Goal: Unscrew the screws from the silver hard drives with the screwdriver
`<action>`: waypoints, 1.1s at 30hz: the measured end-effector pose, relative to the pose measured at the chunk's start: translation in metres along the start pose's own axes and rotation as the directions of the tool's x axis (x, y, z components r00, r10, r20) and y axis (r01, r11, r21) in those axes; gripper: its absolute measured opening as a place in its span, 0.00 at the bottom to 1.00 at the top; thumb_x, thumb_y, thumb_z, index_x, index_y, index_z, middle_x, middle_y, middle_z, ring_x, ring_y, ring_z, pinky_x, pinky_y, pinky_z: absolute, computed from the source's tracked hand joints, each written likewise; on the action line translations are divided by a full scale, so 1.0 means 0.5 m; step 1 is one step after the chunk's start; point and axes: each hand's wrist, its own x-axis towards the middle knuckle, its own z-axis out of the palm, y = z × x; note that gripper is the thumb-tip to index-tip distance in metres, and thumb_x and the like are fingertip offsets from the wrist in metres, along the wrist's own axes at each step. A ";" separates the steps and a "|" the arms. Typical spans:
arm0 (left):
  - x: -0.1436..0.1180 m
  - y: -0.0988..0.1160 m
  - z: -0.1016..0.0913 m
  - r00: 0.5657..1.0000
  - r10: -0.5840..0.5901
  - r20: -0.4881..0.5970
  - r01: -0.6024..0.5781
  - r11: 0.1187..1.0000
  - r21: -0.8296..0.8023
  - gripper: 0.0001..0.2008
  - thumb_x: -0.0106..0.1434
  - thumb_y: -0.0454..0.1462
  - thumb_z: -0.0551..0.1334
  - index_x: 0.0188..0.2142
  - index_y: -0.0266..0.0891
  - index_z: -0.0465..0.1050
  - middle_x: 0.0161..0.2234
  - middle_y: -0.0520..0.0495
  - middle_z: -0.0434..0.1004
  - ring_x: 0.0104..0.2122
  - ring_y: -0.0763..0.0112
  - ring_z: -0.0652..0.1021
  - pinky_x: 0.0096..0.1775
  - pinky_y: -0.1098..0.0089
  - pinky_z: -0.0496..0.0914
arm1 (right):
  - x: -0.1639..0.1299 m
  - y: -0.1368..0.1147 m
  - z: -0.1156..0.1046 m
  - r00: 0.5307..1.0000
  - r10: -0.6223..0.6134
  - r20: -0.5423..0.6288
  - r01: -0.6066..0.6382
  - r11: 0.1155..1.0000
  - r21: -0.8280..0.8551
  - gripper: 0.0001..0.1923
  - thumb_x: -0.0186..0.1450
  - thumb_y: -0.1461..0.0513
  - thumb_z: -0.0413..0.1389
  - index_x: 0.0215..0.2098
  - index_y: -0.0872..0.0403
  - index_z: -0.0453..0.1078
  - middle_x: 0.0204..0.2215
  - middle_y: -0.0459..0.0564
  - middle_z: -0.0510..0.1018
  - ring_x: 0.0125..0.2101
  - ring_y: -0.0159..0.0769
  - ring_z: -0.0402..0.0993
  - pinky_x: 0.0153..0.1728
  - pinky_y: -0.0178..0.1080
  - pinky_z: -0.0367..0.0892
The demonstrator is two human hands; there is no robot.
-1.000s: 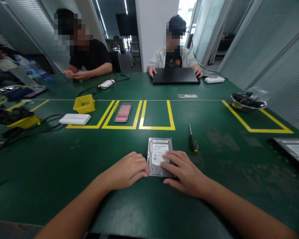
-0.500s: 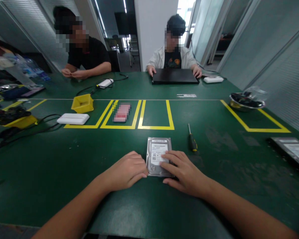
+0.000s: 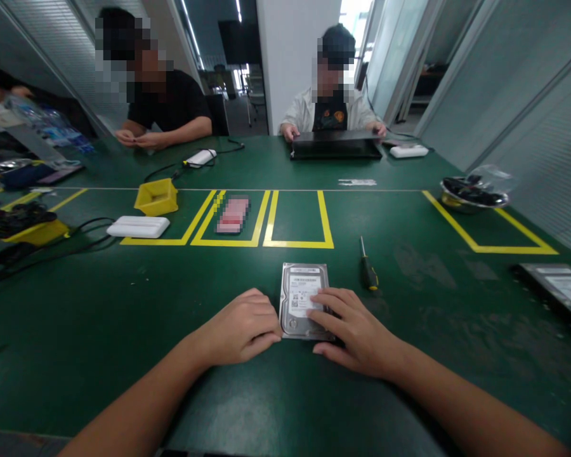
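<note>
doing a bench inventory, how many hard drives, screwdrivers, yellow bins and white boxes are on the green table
hard drives: 2, one under both hands, one at the right edge
screwdrivers: 1
yellow bins: 2, and
white boxes: 3
total: 8
</note>
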 end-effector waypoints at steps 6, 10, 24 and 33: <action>0.001 0.000 -0.002 1.000 -0.007 -0.023 0.006 0.999 -0.031 0.07 0.69 0.36 0.55 0.37 0.40 0.72 0.33 0.49 0.76 0.36 0.67 0.73 0.44 0.63 0.61 | -0.002 0.009 -0.010 0.995 -0.001 -0.095 0.000 1.000 -0.016 0.21 0.67 0.55 0.57 0.54 0.58 0.67 0.55 0.60 0.68 0.57 0.49 0.60 0.55 0.53 0.61; 0.002 0.001 -0.004 1.000 -0.015 -0.011 0.015 0.999 -0.037 0.07 0.69 0.35 0.55 0.37 0.40 0.72 0.33 0.49 0.76 0.36 0.68 0.73 0.43 0.63 0.61 | -0.002 0.018 -0.016 0.980 0.076 -0.182 -0.104 0.983 -0.152 0.16 0.67 0.58 0.56 0.50 0.58 0.71 0.52 0.58 0.71 0.54 0.47 0.62 0.54 0.50 0.62; -0.001 0.002 -0.001 0.999 -0.026 -0.038 0.023 0.996 -0.086 0.05 0.64 0.32 0.57 0.36 0.40 0.71 0.32 0.50 0.76 0.35 0.69 0.74 0.44 0.64 0.62 | -0.008 0.081 -0.069 0.614 0.776 -0.147 -0.675 0.420 -0.606 0.21 0.70 0.49 0.48 0.52 0.53 0.66 0.42 0.56 0.70 0.38 0.46 0.71 0.28 0.39 0.63; -0.001 0.002 0.002 0.998 -0.054 -0.033 0.049 0.987 -0.154 0.04 0.62 0.31 0.57 0.35 0.40 0.69 0.32 0.50 0.74 0.34 0.69 0.74 0.43 0.64 0.62 | -0.015 0.093 -0.050 0.665 0.744 -0.067 -0.654 0.536 -0.533 0.21 0.71 0.54 0.48 0.57 0.57 0.59 0.39 0.56 0.75 0.38 0.47 0.74 0.29 0.41 0.65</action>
